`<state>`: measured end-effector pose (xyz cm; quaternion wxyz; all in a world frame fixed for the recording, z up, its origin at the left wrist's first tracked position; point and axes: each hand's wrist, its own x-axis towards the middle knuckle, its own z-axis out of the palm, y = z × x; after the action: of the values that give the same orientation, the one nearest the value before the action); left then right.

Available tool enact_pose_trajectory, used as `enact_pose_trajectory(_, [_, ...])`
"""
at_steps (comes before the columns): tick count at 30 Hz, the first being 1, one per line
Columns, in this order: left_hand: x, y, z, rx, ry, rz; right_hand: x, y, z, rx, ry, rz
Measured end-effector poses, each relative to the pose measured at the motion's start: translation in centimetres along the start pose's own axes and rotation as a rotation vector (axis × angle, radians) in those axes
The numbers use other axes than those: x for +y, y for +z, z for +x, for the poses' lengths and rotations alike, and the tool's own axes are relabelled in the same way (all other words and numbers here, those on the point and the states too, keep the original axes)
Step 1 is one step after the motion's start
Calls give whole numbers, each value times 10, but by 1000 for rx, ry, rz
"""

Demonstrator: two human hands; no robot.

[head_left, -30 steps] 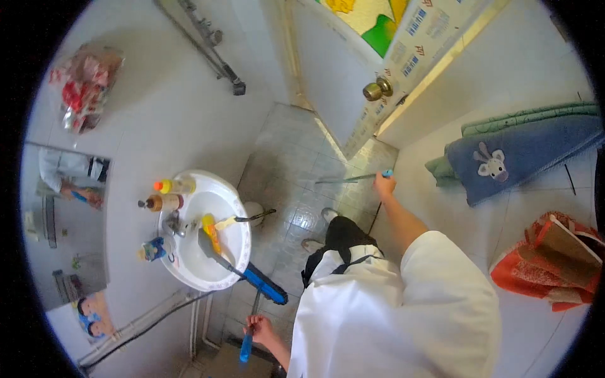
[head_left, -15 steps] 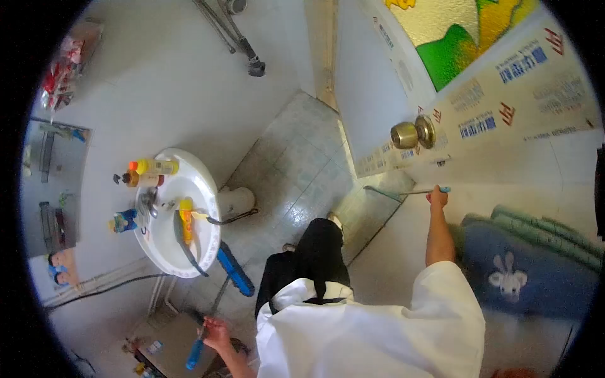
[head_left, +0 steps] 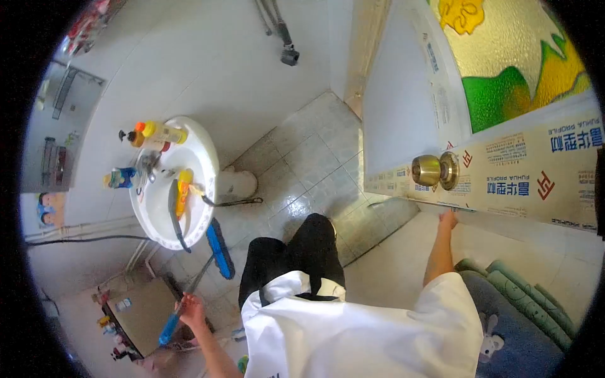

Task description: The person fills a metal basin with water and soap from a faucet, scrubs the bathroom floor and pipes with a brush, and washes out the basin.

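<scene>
My left hand is closed around the grey pole of a long-handled brush, just above its blue grip. The blue brush head is down by the floor, beside the washbasin. At the lower edge of the door, my right hand has its fingers curled round a thin-handled tool. Most of that tool is hidden behind the door; part of its dark teal head shows near the floor.
A yellow bottle and a dark-handled tool lie in the basin; more bottles stand on its rim. The door carries a brass knob. Green rolled material and a blue cloth with a rabbit are at right. Tiled floor lies ahead.
The view has shifted, and the door covers more of the tool in my right hand. Both hands keep their hold; the blue brush is still beside the basin.
</scene>
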<state>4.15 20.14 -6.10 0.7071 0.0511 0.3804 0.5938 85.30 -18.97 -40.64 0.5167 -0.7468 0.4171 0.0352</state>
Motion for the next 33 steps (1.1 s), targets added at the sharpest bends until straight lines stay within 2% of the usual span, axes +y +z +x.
enact_pose_trajectory(2, [-3, 3, 0, 66, -55, -44, 20, -13, -60, -178, 148, 217])
enact_pose_trajectory(4, [-1, 0, -2, 72, -62, -72, 47, -30, -109, -260, 139, 166])
enact_pose_trajectory(6, [-2, -5, 1, 67, -64, -105, 69, -51, -148, -471, 271, 25])
enact_pose_trajectory(8, [5, -10, -1, -1, -75, -99, 85, -60, -192, -388, 385, -112])
enact_pose_trajectory(9, [7, -12, -2, 89, -36, -83, 85, -65, -204, -407, 374, -132])
enact_pose_trajectory(11, [22, -33, -7, 62, -68, -23, 96, -80, -229, -502, 351, -125])
enact_pose_trajectory(12, [21, -12, -21, 19, -70, -85, 94, -86, -243, -635, 284, -166])
enact_pose_trajectory(13, [14, 1, -35, 312, 102, -86, 89, -86, -251, -800, 219, -225])
enact_pose_trajectory(14, [11, -5, -43, 359, 137, -7, 85, -71, -244, -882, 254, -354])
enact_pose_trajectory(16, [12, 1, -54, 431, 33, -106, 92, -74, -208, -1094, 282, -541])
enact_pose_trajectory(17, [-3, -23, -47, 283, -20, -213, 95, -74, -155, -1369, 240, -612])
enact_pose_trajectory(19, [-21, -26, -25, 259, -187, -210, 59, -75, -217, -1454, 136, -585])
enact_pose_trajectory(20, [-20, -4, -24, 294, -162, -133, 43, -83, -241, -1446, 169, -587])
enact_pose_trajectory(21, [-24, -15, -11, 233, -275, -268, 22, -87, -271, -1470, 143, -633])
enact_pose_trajectory(22, [-26, -16, -14, 301, -276, -364, 4, -96, -318, -1685, 368, -706])
enact_pose_trajectory(24, [-30, -21, -20, 370, -280, -486, 4, -104, -396, -1872, 599, -801])
enact_pose_trajectory(25, [-77, -16, -25, 431, -238, -453, 3, -76, -386, -1656, 300, -1007])
enact_pose_trajectory(26, [-87, -19, -20, 448, -224, -432, 11, -67, -416, -1416, -49, -1143])
enact_pose_trajectory(27, [-81, -20, -18, 450, -207, -445, 12, -68, -471, -1273, -250, -1153])
enact_pose_trajectory(29, [-84, -17, -20, 460, -202, -400, 31, -23, -490, -1721, -342, -1252])
enact_pose_trajectory(30, [-86, -18, -18, 466, -192, -402, 37, -21, -521, -1913, -485, -1269])
enact_pose_trajectory(31, [-90, -20, -16, 436, -173, -388, 37, -27, -569, -2098, -636, -1271])
enact_pose_trajectory(33, [-81, -24, -14, 391, -178, -335, 40, -69, -673, -2296, -767, -1174])
